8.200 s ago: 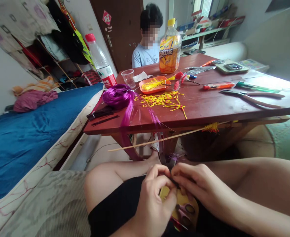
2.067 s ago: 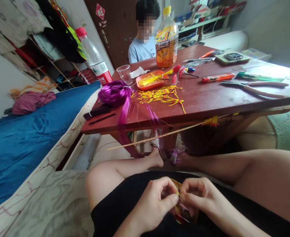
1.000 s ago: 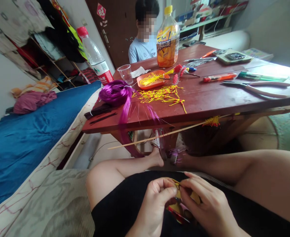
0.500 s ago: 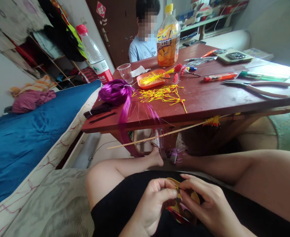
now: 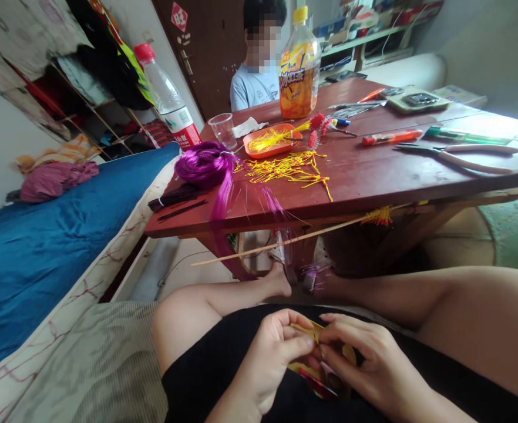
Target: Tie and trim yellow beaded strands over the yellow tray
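Observation:
Over my lap, my left hand (image 5: 279, 352) is closed, its thumb and fingers pinched together. Facing it, my right hand (image 5: 367, 355) pinches too, fingertips almost meeting the left ones. Whatever small piece they grip is too small and covered to name. Under the fingers lies a yellowish, flat object (image 5: 300, 368), largely hidden, with a red shiny part (image 5: 315, 385) at its lower edge. On the table, a purple fibre hank (image 5: 204, 167) hangs over the front edge beside a pile of yellow knotted strands (image 5: 281, 168).
On the red-brown table (image 5: 369, 176) are pliers (image 5: 453, 157), an orange-handled tool (image 5: 391, 137), an orange tray (image 5: 270, 150), a clear cup (image 5: 224, 130), a tea bottle (image 5: 300, 76) and a red-capped bottle (image 5: 171, 103). A thin stick (image 5: 281, 242) juts out below the tabletop. Someone sits opposite.
My fingertips have shifted slightly over the yellowish object, still pinched close together. The things on the table have not moved.

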`<state>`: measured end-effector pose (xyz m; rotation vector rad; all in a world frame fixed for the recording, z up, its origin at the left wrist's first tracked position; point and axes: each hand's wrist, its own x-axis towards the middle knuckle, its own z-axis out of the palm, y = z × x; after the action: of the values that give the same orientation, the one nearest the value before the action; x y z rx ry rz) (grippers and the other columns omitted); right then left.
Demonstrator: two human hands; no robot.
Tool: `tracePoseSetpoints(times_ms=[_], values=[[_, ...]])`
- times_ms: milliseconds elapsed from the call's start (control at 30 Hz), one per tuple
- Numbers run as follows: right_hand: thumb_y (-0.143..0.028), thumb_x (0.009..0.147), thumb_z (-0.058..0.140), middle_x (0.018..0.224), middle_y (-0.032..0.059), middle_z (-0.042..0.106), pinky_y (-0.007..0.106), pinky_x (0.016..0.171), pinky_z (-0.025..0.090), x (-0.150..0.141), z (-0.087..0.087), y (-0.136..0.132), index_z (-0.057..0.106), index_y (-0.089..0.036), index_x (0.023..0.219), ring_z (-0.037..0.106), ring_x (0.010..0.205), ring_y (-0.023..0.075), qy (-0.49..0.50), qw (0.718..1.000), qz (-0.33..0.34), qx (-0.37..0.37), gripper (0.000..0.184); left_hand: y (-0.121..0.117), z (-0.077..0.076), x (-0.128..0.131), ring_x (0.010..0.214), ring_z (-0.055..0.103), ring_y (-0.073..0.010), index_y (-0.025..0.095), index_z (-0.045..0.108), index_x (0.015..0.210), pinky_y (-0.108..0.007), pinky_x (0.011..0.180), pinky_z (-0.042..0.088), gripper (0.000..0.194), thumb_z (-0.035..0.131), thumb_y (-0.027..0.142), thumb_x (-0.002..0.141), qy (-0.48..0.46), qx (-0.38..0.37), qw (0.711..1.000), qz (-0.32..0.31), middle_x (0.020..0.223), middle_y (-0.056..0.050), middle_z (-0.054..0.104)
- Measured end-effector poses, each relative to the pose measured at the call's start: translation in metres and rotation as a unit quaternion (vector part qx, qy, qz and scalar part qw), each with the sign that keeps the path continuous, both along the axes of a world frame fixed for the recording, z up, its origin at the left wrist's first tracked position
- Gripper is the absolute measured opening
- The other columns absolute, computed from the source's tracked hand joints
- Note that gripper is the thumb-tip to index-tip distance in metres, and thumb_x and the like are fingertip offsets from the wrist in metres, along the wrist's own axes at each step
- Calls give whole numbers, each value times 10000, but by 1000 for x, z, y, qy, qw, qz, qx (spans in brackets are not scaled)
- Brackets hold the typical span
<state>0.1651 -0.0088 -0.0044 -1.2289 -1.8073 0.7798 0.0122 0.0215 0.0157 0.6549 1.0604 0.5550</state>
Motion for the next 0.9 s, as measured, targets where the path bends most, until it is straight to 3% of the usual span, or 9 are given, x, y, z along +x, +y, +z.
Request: tracePoseSetpoints(times_ms=[267,567,767,900], values=[[-139,760,522,633,27,679,241,630,545,1,0,0,627,-205,688,655,611,150,-3,1000,0,16,143,1,-7,-5,482,586,-109,90,631,691,-215,539,430,172,722,168,567,-25,-36,999,-6,574,-41,653],[-116,766,505,620,18,672,279,714,550,1,-2,-1,601,-218,694,660,622,157,-47,995,-1,83,157,1,-10,-4,496,551,-105,117,602,661,-224,560,419,296,660,406,692,-13,-16,998,-54,574,-20,612],[-91,790,445,535,-5,613,296,784,544,1,-2,0,586,-207,700,597,486,123,-103,983,45,142,204,4,-10,-4,542,481,-105,133,566,589,-229,582,366,198,685,291,601,97,54,989,-95,561,16,543],[-89,786,432,532,21,611,300,751,542,0,-3,-1,599,-171,663,598,506,137,-103,986,49,122,223,8,-7,-3,560,462,-121,133,589,581,-232,557,339,81,612,190,633,168,146,964,-148,560,11,533]])
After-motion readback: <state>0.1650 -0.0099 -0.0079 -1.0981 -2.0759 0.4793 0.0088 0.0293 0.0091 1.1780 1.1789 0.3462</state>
